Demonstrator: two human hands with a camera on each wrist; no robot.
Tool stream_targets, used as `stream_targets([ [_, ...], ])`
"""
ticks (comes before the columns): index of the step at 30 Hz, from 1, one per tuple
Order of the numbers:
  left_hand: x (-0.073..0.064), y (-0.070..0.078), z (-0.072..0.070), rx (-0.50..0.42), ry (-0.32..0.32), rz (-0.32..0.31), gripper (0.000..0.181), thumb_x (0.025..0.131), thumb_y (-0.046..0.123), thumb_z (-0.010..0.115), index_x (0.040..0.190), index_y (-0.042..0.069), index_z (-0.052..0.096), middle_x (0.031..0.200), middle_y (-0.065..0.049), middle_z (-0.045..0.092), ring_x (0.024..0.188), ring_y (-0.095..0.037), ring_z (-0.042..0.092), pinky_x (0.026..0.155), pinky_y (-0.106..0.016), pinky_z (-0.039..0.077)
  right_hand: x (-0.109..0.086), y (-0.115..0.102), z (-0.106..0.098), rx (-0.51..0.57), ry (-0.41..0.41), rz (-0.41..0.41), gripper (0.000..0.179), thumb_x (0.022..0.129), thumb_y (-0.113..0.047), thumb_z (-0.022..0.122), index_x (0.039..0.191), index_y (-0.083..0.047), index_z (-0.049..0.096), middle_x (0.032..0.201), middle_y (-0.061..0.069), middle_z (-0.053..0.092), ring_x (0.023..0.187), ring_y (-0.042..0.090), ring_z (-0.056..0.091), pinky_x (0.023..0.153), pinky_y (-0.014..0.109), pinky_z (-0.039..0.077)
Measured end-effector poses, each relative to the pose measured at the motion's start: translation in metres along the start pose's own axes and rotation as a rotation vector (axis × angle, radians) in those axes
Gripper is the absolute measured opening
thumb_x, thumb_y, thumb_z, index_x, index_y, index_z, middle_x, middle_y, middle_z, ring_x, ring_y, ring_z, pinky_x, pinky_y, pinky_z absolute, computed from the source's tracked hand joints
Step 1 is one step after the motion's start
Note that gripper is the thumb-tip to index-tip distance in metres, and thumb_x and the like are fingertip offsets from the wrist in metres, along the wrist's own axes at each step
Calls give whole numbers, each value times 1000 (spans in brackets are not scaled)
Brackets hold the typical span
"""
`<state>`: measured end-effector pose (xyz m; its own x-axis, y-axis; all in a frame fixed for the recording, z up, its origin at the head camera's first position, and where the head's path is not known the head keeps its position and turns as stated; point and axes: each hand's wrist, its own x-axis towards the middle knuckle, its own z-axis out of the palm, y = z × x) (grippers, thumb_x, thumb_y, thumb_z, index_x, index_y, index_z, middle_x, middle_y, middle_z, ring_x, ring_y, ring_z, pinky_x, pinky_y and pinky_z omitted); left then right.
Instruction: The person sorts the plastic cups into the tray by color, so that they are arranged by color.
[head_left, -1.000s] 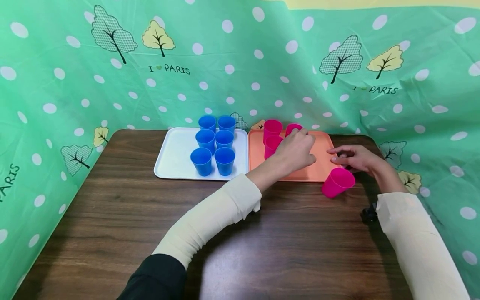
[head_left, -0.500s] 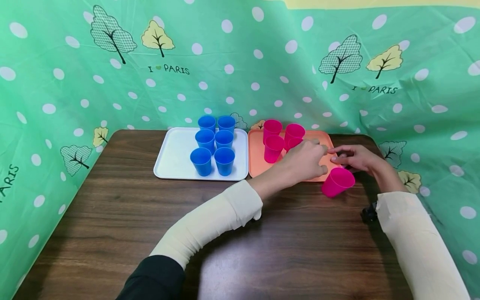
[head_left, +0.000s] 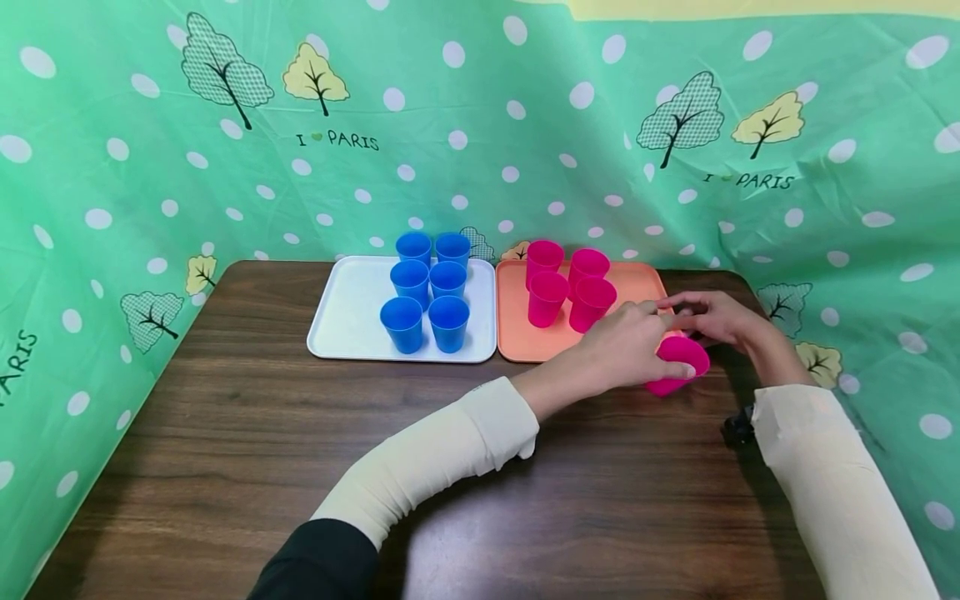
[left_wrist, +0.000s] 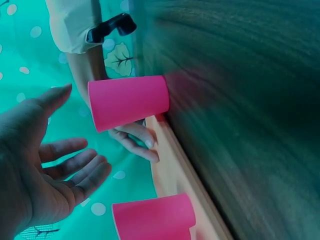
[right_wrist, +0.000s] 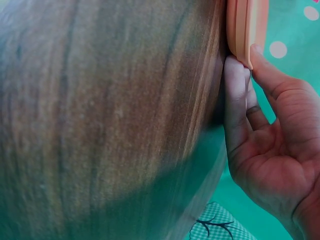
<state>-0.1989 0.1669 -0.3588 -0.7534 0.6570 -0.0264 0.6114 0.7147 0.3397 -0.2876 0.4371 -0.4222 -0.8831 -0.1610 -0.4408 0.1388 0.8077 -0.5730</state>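
1. A lone pink cup (head_left: pixel 678 360) stands on the tabletop (head_left: pixel 225 433) at right of centre in the head view, just off the near right corner of the orange tray (head_left: pixel 517 333).
2. The left hand (head_left: pixel 633 346) reaches around that cup with fingers spread and relaxed; the left wrist view shows the palm open and still apart from the cup wall.
3. The right hand (head_left: pixel 712 317), just behind the cup, presses loose fingers against the tray's rim.
4. Four more pink cups (head_left: pixel 570 287) stand upright on the orange tray.
5. Left of it, a white tray (head_left: pixel 341 321) carries six blue cups (head_left: pixel 429 283).
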Motion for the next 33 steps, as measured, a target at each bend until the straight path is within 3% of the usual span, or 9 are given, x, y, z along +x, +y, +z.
stream_targets([
  [3,1,2,5,-8,-4,-24,93,94,73,79,173,38,46,170,8,55,144,-9,60,110,-20,59,0,1,0,-1,-2,-4,61,114,-28,68,168,-7,49,140,28,64,111,28,72,94,43,71],
  [8,4,5,11,-16,-21,-51,98,91,76,81,173,36,46,169,11,54,140,-8,59,102,-19,61,1,2,0,-1,0,-8,60,114,-27,67,168,-8,50,136,23,67,108,26,72,92,42,71],
  [12,5,6,14,-36,-29,-45,97,91,74,83,172,32,49,168,10,54,138,-7,59,100,-16,59,2,3,0,-1,-2,-12,59,115,-26,65,169,-8,49,132,20,66,110,27,70,94,43,71],
  [19,7,6,17,-46,-34,-22,89,92,66,86,166,29,56,165,10,56,133,-7,59,99,-14,57,1,3,1,-2,5,-18,57,116,-26,63,169,-9,50,141,25,64,115,29,69,94,44,71],
  [26,9,6,18,-79,-19,-21,94,91,66,88,169,26,54,164,9,57,134,-5,61,102,-13,56,1,1,1,5,9,-15,57,115,-23,62,169,-9,50,129,18,65,110,27,69,92,41,71],
  [33,11,7,22,-164,1,-35,88,88,62,92,160,22,60,144,9,66,119,-1,61,91,-8,56,1,1,0,18,0,-20,56,115,-19,61,169,-8,50,115,9,64,105,23,69,89,37,70],
])
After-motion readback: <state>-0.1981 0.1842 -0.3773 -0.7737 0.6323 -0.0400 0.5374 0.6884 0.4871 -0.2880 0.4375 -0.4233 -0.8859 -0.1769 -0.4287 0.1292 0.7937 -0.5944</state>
